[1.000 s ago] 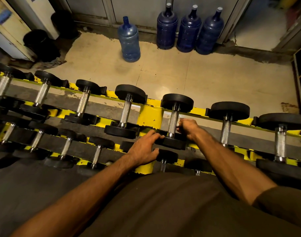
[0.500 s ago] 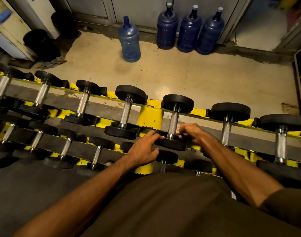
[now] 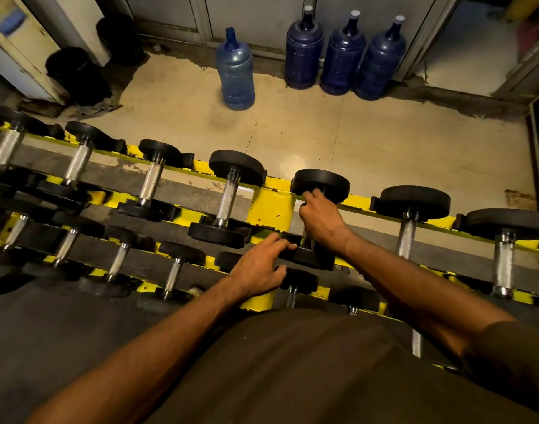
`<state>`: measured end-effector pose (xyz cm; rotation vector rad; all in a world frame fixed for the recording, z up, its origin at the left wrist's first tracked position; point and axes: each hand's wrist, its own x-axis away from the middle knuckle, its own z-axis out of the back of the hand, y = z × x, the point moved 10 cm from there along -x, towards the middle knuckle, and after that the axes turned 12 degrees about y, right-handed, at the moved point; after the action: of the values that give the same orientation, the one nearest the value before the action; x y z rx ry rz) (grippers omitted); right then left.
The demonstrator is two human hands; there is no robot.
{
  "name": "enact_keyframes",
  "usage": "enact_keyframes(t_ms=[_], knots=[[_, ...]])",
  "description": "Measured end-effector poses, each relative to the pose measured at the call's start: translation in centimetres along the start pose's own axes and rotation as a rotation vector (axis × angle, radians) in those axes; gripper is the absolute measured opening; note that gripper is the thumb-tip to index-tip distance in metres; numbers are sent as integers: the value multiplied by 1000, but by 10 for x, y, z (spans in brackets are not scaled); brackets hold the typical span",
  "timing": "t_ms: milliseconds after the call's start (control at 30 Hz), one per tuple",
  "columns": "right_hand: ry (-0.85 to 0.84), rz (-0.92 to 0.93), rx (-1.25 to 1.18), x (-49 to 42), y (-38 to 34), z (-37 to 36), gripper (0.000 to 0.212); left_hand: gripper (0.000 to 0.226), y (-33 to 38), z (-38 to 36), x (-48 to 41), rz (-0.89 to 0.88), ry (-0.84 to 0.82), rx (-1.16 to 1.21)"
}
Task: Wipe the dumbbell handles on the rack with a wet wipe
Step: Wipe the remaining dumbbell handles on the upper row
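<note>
Currently counted: seven dumbbells (image 3: pixel 227 197) on the upper tier of the yellow rack (image 3: pixel 271 209), at least six on the lower tier; four water jugs (image 3: pixel 235 71) at 12 o'clock, two black bins (image 3: pixel 69 65) at 11. Noted right hand (image 3: pixel 321 221) clenched round the handle (image 3: pixel 305 241) of the fifth upper dumbbell (image 3: pixel 321 183), up by its far head. Noted left hand (image 3: pixel 256 267) flat, fingers pressing its near head at 6 o'clock. Logged bare floor (image 3: pixel 384 142) beyond the rack's far rail.

right hand (image 3: pixel 321 220) slid up dumbbell (image 3: pixel 321 182) (toward far head), fingers (image 3: pixel 308 197) now touching it
</note>
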<state>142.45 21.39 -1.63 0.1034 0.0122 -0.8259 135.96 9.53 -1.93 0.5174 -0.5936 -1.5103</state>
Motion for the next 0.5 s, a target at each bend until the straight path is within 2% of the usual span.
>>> enact_keyframes(t_ms=[100,167,367,500], knots=[[-147,216,76,3,-26,-14,30,51,0,-1,1,-1,0,0],[-228,295,79,4,-30,-17,32,52,1,-2,2,-1,-10,-1],[-245,71,191,-29,-8,-1,22,57,4,-1,4,-29,-32,-44],[-474,181,180,-18,-23,-20,15,60,4,0,6,-68,-38,-89]])
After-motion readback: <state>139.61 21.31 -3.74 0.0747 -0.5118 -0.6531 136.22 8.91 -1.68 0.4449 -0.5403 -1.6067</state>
